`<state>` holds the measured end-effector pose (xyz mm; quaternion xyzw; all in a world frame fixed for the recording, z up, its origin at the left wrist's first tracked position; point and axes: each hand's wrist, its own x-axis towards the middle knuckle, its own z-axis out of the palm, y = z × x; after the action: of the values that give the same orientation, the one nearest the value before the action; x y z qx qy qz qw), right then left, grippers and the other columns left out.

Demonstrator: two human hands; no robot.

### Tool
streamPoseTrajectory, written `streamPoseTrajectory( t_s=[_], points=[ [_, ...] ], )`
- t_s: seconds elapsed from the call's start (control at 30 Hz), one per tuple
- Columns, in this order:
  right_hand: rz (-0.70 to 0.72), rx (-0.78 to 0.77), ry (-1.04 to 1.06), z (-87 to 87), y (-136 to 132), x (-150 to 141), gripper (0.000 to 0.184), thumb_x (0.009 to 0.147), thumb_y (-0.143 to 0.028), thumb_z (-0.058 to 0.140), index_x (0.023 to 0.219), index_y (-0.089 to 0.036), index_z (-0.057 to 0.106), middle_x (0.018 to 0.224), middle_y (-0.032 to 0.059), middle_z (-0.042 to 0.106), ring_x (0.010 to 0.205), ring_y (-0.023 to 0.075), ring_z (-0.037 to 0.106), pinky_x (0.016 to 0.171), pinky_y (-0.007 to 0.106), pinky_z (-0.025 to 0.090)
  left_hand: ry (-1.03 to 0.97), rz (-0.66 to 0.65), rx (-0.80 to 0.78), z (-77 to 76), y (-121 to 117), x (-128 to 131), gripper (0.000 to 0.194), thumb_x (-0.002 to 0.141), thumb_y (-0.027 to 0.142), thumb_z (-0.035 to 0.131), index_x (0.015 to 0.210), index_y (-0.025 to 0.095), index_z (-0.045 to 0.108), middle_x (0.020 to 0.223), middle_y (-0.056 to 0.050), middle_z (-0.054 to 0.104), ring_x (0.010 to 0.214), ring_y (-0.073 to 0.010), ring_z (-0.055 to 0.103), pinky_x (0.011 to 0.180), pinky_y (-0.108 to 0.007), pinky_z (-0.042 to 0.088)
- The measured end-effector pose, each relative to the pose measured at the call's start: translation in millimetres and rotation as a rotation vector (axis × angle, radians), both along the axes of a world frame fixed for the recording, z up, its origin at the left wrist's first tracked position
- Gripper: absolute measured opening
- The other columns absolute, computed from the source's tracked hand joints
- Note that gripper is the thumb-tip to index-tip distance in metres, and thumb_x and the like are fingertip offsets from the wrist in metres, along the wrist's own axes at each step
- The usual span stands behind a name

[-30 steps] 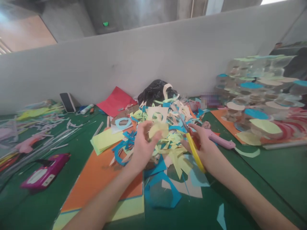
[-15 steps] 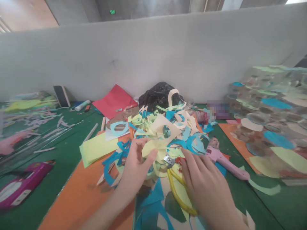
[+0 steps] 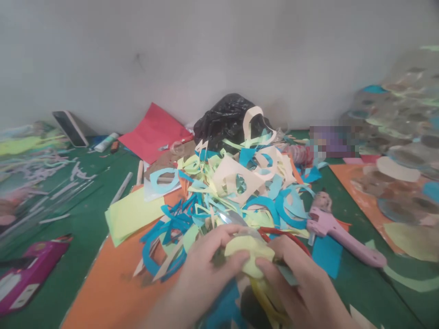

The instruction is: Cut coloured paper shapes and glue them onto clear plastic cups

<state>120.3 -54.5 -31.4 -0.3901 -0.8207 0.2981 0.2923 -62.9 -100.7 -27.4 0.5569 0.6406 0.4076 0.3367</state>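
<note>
Both my hands meet low in the middle over a small pale yellow paper piece (image 3: 251, 256). My left hand (image 3: 206, 269) pinches its left side with curled fingers. My right hand (image 3: 302, 285) grips its right edge with thumb and fingertips. A pair of scissors (image 3: 274, 234) with red and yellow handles lies under my right hand, its blades pointing up-left into the scraps. Whether my right hand touches the scissors is hidden. Just beyond my hands rises a heap of cut paper scraps (image 3: 240, 183) in blue, yellow and cream.
A pink glue gun (image 3: 338, 235) lies right of the heap. Orange sheet (image 3: 113, 283), yellow sheets (image 3: 132, 212), red paper (image 3: 154, 132), black bag (image 3: 228, 116), phone (image 3: 70, 128), glue stick (image 3: 106, 142), magenta box (image 3: 25, 274) at left. Clear cups with paper discs (image 3: 394, 132) at right. Grey partition (image 3: 219, 55) behind.
The view dropped and moved closer. My right hand set the scissors down on the scraps and came onto the yellow piece; my left hand brought the piece lower, toward me.
</note>
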Motion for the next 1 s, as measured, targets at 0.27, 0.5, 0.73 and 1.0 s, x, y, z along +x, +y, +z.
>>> streamPoseTrajectory(
  t_s=[0.27,0.5,0.73,1.0],
  points=[
    [-0.014,-0.105,0.074,-6.9,-2,-1,0.029,0.097,-0.04,0.045,0.073,-0.024,0.048,0.063,-0.0023,0.056,0.055,0.0129,0.053,0.051,0.021,0.045,-0.112,0.022,-0.064,13.8,1,1,0.024,0.081,0.035,0.063,0.065,0.021,0.052,0.113,-0.006,0.073,0.101,-0.0236,0.067,0.089,-0.037,0.053],
    [-0.024,-0.138,0.071,0.9,-2,-2,0.031,0.098,-0.041,0.038,0.074,-0.023,0.046,0.069,-0.0003,0.057,0.063,0.0148,0.055,0.056,0.024,0.044,-0.172,-0.003,-0.065,15.8,0,4,0.028,0.082,0.035,0.062,0.062,0.02,0.05,0.115,-0.006,0.071,0.095,-0.0215,0.067,0.086,-0.035,0.053],
    [0.001,-0.046,0.079,-5.7,-3,2,0.039,0.099,-0.042,0.036,0.065,-0.022,0.034,0.062,-0.002,0.045,0.058,0.013,0.044,0.053,0.024,0.036,-0.233,-0.048,-0.08,19.4,-2,9,0.025,0.083,0.039,0.062,0.069,0.018,0.058,0.104,-0.007,0.072,0.084,-0.0186,0.066,0.075,-0.03,0.053],
    [0.026,-0.181,0.138,-8.9,-5,2,0.039,0.1,-0.043,0.034,0.067,-0.021,0.034,0.065,-0.0019,0.045,0.06,0.0129,0.043,0.056,0.025,0.036,-0.284,-0.079,-0.099,9.4,-3,10,0.028,0.085,0.046,0.062,0.088,0.018,0.066,0.093,-0.005,0.071,0.086,-0.0185,0.065,0.077,-0.029,0.052]
  ],
)
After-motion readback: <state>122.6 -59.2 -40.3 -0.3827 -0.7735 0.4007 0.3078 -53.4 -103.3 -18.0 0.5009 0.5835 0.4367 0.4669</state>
